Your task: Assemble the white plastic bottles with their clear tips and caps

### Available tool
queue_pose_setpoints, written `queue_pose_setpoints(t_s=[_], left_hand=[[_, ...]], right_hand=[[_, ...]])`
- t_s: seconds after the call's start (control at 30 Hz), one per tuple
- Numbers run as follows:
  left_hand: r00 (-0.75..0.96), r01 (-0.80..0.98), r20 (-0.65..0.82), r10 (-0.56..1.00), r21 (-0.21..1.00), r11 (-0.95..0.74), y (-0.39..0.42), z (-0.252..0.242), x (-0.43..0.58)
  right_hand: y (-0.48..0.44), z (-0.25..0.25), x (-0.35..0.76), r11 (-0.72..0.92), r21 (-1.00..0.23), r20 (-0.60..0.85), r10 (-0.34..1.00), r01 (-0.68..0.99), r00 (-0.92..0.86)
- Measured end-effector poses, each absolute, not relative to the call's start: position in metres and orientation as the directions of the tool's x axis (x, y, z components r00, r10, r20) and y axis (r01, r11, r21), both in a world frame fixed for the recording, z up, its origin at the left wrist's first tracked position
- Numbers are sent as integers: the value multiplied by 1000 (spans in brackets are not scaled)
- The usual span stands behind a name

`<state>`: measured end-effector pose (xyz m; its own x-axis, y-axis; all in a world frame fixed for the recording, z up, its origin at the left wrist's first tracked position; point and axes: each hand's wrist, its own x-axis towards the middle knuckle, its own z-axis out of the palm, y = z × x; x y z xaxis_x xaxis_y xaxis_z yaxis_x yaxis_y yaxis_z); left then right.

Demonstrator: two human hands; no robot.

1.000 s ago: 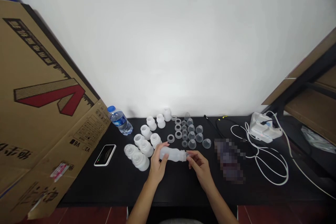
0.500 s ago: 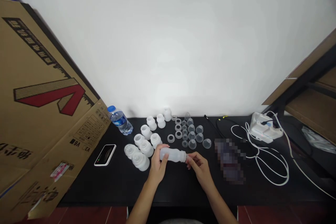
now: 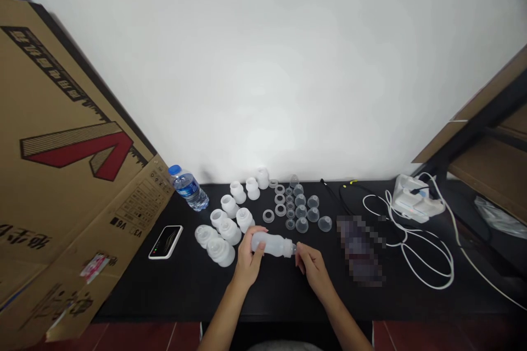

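Observation:
My left hand (image 3: 248, 256) is wrapped round a translucent white baby bottle (image 3: 269, 243), which lies sideways above the table with its neck to the right. A clear nipple (image 3: 293, 249) sticks out of the neck end. The fingers of my right hand (image 3: 310, 265) are pinched at the nipple's tip and partly hide it. Left of the bottle stand several white bottles (image 3: 228, 231), some with clear tops. Beyond my hands lie several translucent rings (image 3: 268, 216), small clear nipples (image 3: 290, 224) and clear dome caps (image 3: 302, 225).
A water bottle (image 3: 188, 188) and a phone (image 3: 166, 242) are at the left, beside a large cardboard box (image 3: 74, 186). At the right are a blurred dark patch (image 3: 360, 252), white cables (image 3: 428, 285) and a white power strip (image 3: 415, 200). A white wall (image 3: 263, 66) closes the back.
My right hand has shifted slightly to the right, and more of the nipple shows between it and the bottle neck. The left hand keeps its hold on the bottle.

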<state>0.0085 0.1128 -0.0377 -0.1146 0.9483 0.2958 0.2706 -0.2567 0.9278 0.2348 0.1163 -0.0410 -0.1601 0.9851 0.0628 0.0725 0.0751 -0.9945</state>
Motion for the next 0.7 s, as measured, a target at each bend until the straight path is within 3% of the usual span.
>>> queue_pose_setpoints(t_s=[0.23,0.43,0.7], left_hand=[[-118,215,306,945,937,-276,113,-44,8],[-79,166,307,948,942,-292,111,-44,10],[-89,102,288,954,955,-279,111,-42,11]], right_hand=[[117,-37,234,85,-996,81,987,22,-142],[115,-33,233,62,-995,50,987,76,-150],[116,-35,234,79,-997,80,984,-15,-161]])
